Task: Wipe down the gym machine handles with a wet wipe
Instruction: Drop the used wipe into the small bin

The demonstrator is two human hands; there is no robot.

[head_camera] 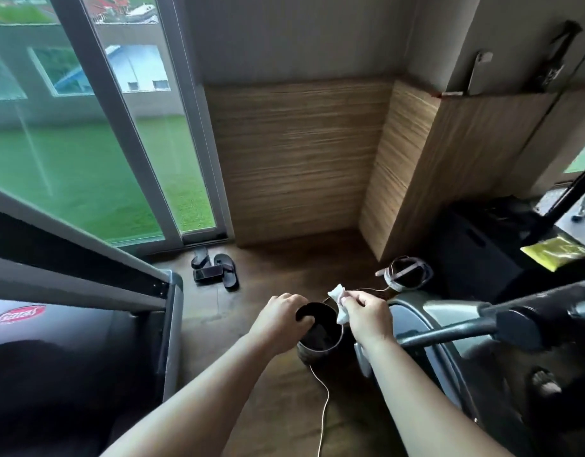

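A small dark round bin (320, 341) stands on the floor below me. My left hand (281, 316) grips its black lid or liner at the near-left rim. My right hand (363, 310) pinches a crumpled white wet wipe (339, 303) just above the bin's right rim. The gym machine's black padded handle (522, 319) juts in from the right, a short way from my right hand, and nothing touches it.
A grey exercise machine body (426, 328) sits at the right, a treadmill (70, 324) at the left. Black sandals (215, 268) lie by the glass sliding door (119, 127). A thin white cable (324, 400) trails on the wooden floor. A yellow cloth (555, 250) hangs at right.
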